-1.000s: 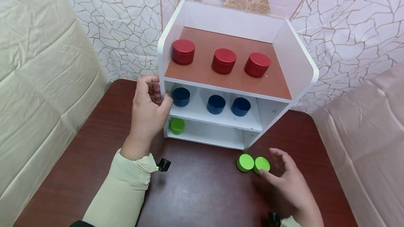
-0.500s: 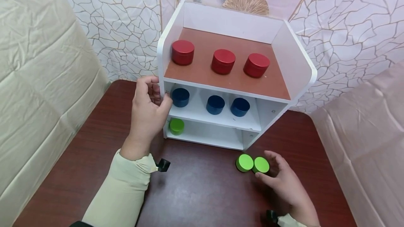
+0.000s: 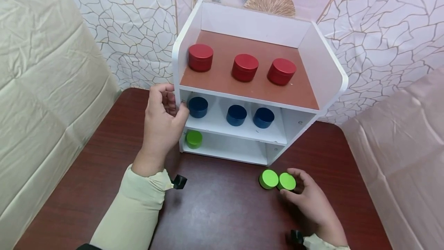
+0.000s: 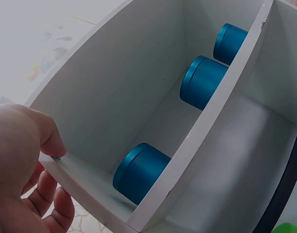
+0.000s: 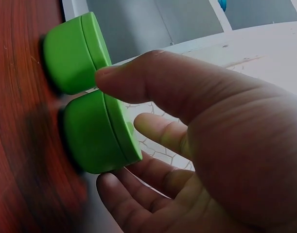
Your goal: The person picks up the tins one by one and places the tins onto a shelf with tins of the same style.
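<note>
Moved in around the right-hand green tin (image 3: 287,181) with the right hand (image 3: 313,203) since a second ago, per head view. Looks like the pick-up step; calls for closing on it, then lifting clear of the other green tin (image 3: 268,179) just beside. Standing on a dark counter (image 3: 208,203), before patterned cloth (image 3: 128,22). Left wrist: pinching a side of the shelf unit (image 4: 133,73) with the left hand (image 4: 14,150). Right wrist: curved about that tin, can't tell if grasping.
</note>
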Available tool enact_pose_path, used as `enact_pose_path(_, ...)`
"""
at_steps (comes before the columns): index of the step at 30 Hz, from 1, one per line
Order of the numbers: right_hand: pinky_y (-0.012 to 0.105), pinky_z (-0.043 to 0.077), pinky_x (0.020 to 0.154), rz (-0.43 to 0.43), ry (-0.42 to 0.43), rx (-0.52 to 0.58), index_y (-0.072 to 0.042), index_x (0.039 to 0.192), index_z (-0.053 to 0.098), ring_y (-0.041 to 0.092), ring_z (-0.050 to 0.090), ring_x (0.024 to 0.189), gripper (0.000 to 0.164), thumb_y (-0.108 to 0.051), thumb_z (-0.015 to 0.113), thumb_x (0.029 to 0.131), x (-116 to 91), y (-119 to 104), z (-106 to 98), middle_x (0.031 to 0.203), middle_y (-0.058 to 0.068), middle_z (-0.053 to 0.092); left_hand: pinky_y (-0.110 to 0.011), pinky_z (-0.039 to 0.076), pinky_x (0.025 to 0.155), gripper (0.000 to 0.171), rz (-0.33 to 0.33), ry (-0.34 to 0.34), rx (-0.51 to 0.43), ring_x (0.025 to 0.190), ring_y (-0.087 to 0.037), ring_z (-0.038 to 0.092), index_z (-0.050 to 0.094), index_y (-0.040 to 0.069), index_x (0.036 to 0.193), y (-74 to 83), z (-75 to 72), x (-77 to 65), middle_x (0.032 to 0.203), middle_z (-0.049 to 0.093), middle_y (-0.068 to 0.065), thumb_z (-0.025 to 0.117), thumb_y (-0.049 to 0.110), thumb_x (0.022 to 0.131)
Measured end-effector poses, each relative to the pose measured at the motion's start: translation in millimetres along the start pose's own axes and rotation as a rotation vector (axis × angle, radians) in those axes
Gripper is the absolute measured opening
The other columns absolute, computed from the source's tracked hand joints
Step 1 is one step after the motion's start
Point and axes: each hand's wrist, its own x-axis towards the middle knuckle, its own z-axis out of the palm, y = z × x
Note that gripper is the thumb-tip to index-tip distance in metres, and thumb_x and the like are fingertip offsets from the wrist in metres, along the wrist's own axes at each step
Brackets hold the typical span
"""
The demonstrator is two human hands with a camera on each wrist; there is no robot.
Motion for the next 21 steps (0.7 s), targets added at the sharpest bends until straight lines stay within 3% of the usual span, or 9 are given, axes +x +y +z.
enact_pose_path(21, 0.02, 0.057, 0.091, 0.049, -0.011, -0.033, -0.003, 0.158, 0.052, 0.032, 0.072, 0.126, 0.075, -0.018, 0.09, 0.096, 5.5, 3.0, 3.0, 0.15, 0.023, 0.064, -0.026, 0.05, 0.079, 0.043, -0.001, -0.004, 0.008, 0.097, -0.017, 0.056, 0.051, 0.01, 0.14, -0.3, -0.6, 0.2, 0.114, 0.055, -0.012, 0.069, 0.006, 0.102)
